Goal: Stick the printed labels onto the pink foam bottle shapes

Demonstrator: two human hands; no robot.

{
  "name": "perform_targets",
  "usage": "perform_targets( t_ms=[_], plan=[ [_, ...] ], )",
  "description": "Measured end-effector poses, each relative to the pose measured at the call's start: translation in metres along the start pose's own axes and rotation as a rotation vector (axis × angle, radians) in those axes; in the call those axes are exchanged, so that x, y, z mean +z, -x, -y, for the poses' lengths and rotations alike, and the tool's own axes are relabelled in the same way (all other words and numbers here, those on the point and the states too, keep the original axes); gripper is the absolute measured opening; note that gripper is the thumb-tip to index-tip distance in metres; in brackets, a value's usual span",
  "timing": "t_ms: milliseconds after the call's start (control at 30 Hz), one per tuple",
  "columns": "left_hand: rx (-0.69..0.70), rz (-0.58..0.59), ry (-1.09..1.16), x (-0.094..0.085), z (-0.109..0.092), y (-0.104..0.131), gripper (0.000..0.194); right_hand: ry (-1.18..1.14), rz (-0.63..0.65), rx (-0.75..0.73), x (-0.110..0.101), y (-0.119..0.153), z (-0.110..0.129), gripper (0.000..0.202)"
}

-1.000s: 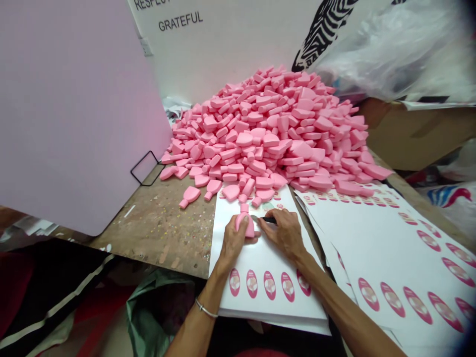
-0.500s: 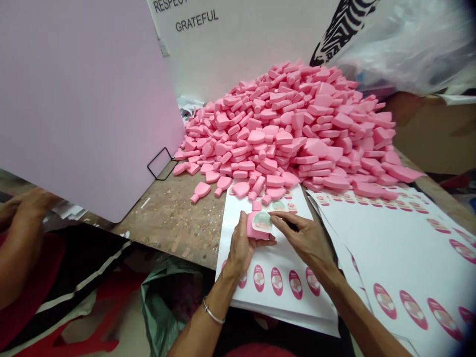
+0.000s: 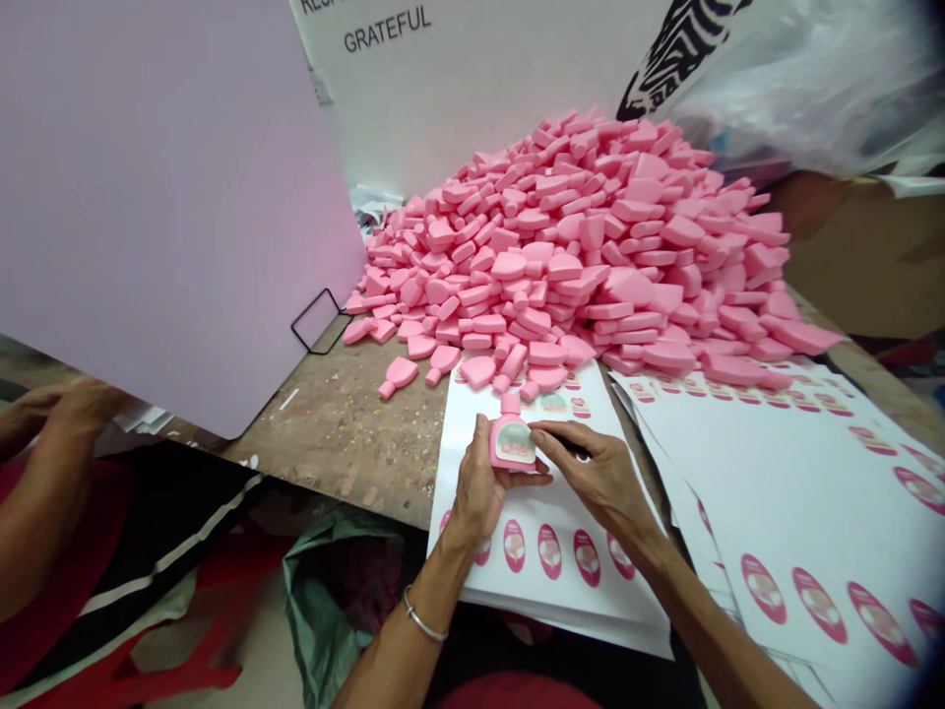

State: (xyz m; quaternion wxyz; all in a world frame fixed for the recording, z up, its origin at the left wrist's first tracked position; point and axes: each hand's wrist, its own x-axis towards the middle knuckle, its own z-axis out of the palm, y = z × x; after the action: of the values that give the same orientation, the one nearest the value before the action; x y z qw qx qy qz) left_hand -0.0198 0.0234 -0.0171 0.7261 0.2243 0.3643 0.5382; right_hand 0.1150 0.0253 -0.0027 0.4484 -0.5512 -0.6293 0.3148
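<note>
My left hand is wrapped round a small pink plastic bottle, its neck pointing away from me. On the bottle's front lies a pale green and white label. The fingertips of my right hand are pinched at the label's right edge, touching the bottle. Whether the label is still between those fingers is hard to make out. Under both hands is a sticker sheet on a stack, with a row of oval pink stickers near its front edge.
A large heap of pink bottles covers the back of the table. More sticker sheets lie on the right. A pale pink panel with a wire bracket stands left, beside another person's arm. Below hangs a green sack.
The label, raised at its right side before, now lies flatter on the bottle's front. My right fingertips have shifted slightly left along its edge. My left hand keeps its hold.
</note>
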Motion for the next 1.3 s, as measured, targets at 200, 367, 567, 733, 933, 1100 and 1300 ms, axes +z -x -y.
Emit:
perform_targets(
  t_ms=[200,367,567,733,933,1100,1300],
  plan=[
    [-0.007,0.012,0.003,0.000,-0.001,-0.001,0.057,0.047,-0.017,-0.044,0.001,0.000,-0.002,0.024],
    [-0.010,0.053,-0.019,0.001,-0.006,0.001,0.055,0.082,-0.010,-0.066,0.001,-0.001,-0.003,0.025],
    [0.075,0.162,-0.167,0.004,-0.011,0.008,0.034,0.236,-0.049,-0.174,0.001,-0.003,-0.007,0.023],
    [0.023,0.235,-0.122,0.000,-0.016,0.015,0.026,0.363,-0.115,-0.178,-0.015,-0.010,-0.009,0.026],
    [-0.052,0.284,-0.131,0.007,-0.016,0.018,0.029,-0.029,0.062,0.027,-0.008,-0.011,0.001,0.065],
    [-0.083,0.290,-0.284,-0.008,-0.026,0.043,0.035,-0.082,0.191,0.050,0.007,-0.012,0.005,0.051],
    [-0.215,0.013,-1.035,-0.097,-0.056,0.127,0.047,0.340,-0.079,0.122,-0.021,-0.075,-0.049,0.044]
  ],
)
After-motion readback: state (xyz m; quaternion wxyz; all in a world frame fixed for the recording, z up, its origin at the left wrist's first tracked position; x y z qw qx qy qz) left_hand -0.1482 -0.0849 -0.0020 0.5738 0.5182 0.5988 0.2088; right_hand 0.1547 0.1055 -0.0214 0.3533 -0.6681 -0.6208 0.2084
